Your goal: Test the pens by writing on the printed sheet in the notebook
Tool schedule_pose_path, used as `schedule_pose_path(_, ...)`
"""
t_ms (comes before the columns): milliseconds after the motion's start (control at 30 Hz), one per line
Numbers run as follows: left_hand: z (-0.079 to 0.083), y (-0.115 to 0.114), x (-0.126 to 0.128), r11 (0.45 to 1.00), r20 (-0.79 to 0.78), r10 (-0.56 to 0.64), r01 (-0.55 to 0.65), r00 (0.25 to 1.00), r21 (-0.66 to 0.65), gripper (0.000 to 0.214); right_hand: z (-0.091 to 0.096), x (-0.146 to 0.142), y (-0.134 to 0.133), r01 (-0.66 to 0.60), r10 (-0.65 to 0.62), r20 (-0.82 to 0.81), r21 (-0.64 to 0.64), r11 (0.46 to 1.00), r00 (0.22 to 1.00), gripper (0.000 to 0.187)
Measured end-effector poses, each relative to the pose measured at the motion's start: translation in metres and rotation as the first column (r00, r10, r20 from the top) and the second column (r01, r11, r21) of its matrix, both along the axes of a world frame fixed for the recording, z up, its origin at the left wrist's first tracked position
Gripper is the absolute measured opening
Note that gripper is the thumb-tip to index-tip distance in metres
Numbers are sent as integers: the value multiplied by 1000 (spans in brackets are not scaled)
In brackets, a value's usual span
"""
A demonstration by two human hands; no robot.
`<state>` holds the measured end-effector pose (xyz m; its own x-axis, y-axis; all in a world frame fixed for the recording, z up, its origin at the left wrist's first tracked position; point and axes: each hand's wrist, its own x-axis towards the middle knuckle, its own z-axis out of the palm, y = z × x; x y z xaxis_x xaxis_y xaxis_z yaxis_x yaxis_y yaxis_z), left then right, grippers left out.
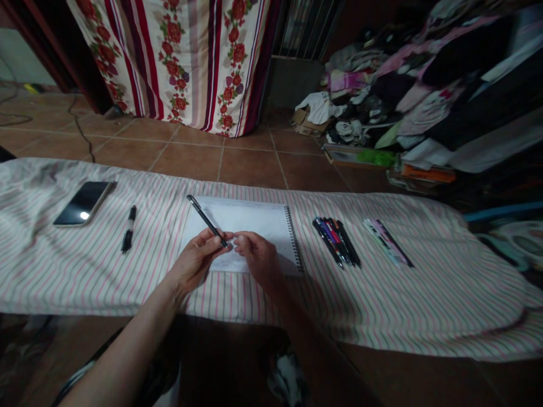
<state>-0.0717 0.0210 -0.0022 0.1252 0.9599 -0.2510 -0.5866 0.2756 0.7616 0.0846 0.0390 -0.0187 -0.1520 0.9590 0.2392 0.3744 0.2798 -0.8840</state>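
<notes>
Our left hand (pixel 197 257) pinches the black pen (pixel 206 220) over the spiral notebook (pixel 258 217); our right hand (pixel 257 254) nips its lower end. We judge it best to hold the pen steady.

Notebook (pixel 254 220) between phone (pixel 83 202) (left) and pens (pixel 337 242)

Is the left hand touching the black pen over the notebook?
Touching. The head view shows the left hand pinching the black pen near its lower end.
</notes>
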Motion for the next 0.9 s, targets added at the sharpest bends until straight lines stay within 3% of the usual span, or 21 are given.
schedule_pose_path(300,-1,-9,17,981,-184,-165,181,969,74,20,11,-1,2,75,-72,-58,59,995,996,29)
schedule_pose_path(633,-11,-20,28,926,-356,-306,362,883,102,29,19,-2,0,23,-36,-72,-171,985,997,28)
schedule_pose_path(733,-9,-17,26,937,-336,-279,331,900,108,31,18,-2,1,4,-39,-160,-212,977,986,31)
schedule_pose_path(900,0,-15,24,980,-324,-113,160,939,121,29,15,0,4,-62,-50,-352,-298,953,935,36)
